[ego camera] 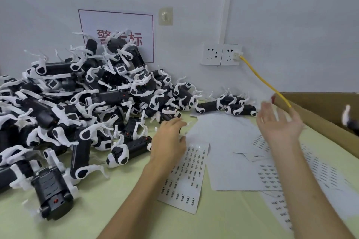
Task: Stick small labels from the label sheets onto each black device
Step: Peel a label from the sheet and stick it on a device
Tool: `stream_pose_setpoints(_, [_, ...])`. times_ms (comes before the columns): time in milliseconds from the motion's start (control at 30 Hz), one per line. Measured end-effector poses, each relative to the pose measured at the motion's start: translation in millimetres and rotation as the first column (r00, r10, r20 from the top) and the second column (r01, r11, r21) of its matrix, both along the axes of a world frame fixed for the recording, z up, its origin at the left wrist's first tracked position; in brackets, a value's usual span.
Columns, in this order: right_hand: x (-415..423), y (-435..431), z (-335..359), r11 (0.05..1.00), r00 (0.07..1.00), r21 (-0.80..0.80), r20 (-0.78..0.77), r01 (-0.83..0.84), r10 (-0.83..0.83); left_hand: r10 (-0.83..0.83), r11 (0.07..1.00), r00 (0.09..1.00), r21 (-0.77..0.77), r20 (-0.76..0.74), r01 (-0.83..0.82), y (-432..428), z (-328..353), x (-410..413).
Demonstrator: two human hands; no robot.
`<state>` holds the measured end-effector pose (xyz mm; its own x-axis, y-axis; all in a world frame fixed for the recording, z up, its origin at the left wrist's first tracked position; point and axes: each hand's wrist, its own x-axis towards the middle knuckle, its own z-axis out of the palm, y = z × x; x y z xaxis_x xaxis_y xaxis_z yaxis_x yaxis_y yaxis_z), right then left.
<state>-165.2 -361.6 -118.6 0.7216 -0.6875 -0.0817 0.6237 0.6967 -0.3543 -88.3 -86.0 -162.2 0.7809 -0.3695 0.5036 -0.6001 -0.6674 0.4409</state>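
A big heap of black devices (81, 103) wrapped in white foam covers the left of the table. A label sheet (184, 176) with rows of small labels lies at the centre, and more label sheets (272, 172) are spread to its right. My left hand (169, 141) hovers palm down between the heap's edge and the central sheet, fingers relaxed, holding nothing. My right hand (279, 122) is raised and blurred over the right sheets, fingers spread, empty. One device (349, 120), blurred, is in mid-air over the cardboard box at the far right.
An open cardboard box (318, 106) stands along the right edge. A yellow cable (262, 79) runs from the wall sockets (221, 54) toward the box. Two devices (229, 105) lie apart by the wall. The table has a pale green cover (120, 217).
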Motion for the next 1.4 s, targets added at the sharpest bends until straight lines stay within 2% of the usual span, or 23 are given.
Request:
stream_pose_setpoints(100, [10.4, 17.4, -1.5, 0.997, 0.992, -0.021, -0.104, -0.072, 0.07, -0.013, 1.0, 1.0, -0.006, -0.012, 0.013, 1.7, -0.3, 1.6])
stream_pose_setpoints(267, [18.4, 37.3, 4.0, 0.967, 0.979, -0.218, -0.181, -0.13, 0.091, 0.087, 0.996, 0.995, -0.026, -0.05, -0.088, 3.2, 1.0, 0.2])
stream_pose_setpoints(433, [24.6, 55.1, 0.9, 0.933, 0.961, -0.305, -0.249, -0.193, 0.118, 0.086, 0.983, 0.996, -0.161, -0.024, -0.089, 3.5, -0.9, 0.9])
stream_pose_setpoints(533, [27.2, 65.2, -1.7, 0.884, 0.928, -0.384, -0.349, -0.268, 0.129, 0.075, 0.962, 0.997, -0.264, 0.022, -0.067, 3.5, -1.0, 1.8])
stream_pose_setpoints(600, [29.1, 75.3, -3.4, 0.801, 0.89, -0.489, -0.441, -0.344, 0.113, 0.072, 0.915, 0.997, -0.397, -0.006, -0.068, 3.6, 1.1, 3.5])
stream_pose_setpoints(667, [30.5, 87.9, -4.6, 0.662, 0.869, -0.632, -0.492, -0.403, 0.059, 0.022, 0.824, 0.997, -0.564, -0.073, -0.059, 3.9, 5.6, 4.0])
stream_pose_setpoints(733, [29.7, 100.0, -3.3, 0.512, 0.885, -0.743, -0.459, -0.431, 0.08, -0.044, 0.729, 0.994, -0.683, -0.099, -0.036, 3.5, 10.5, 2.0])
stream_pose_setpoints(800, [26.8, 106.9, -0.7, 0.402, 0.909, -0.815, -0.386, -0.417, 0.159, -0.129, 0.631, 0.983, -0.776, -0.13, -0.02, 2.6, 14.5, -0.3])
stream_pose_setpoints(933, [20.1, 116.3, 2.1, 0.11, 0.948, -0.944, -0.302, -0.312, 0.103, -0.244, 0.507, 0.944, -0.859, -0.222, -0.071, 1.9, 20.0, 0.3])
stream_pose_setpoints(1033, [20.4, 125.5, 0.1, -0.021, 0.943, -0.945, -0.327, -0.327, 0.059, -0.324, 0.406, 0.899, -0.902, -0.294, -0.149, 4.2, 20.5, 0.0])
stream_pose_setpoints(1100, [22.0, 126.9, -1.9, -0.026, 0.944, -0.944, -0.329, -0.329, 0.019, -0.395, 0.353, 0.851, -0.912, -0.347, -0.208, 7.1, 21.2, 0.4])
stream_pose_setpoints(1167, [22.6, 125.8, -3.1, 0.003, 0.942, -0.942, -0.336, -0.336, -0.005, -0.445, 0.365, 0.812, -0.905, -0.376, -0.219, 8.4, 21.9, -0.7])
stream_pose_setpoints(1300, [22.5, 116.8, -4.1, 0.003, 0.944, -0.944, -0.33, -0.331, 0.019, -0.39, 0.451, 0.859, -0.882, -0.33, -0.134, 3.1, 24.0, -6.0])
stream_pose_setpoints(1400, [21.1, 113.6, -0.7, -0.007, 0.934, -0.937, -0.349, -0.35, 0.081, -0.422, 0.46, 0.859, -0.885, -0.291, -0.074, 2.8, 26.4, -7.7])
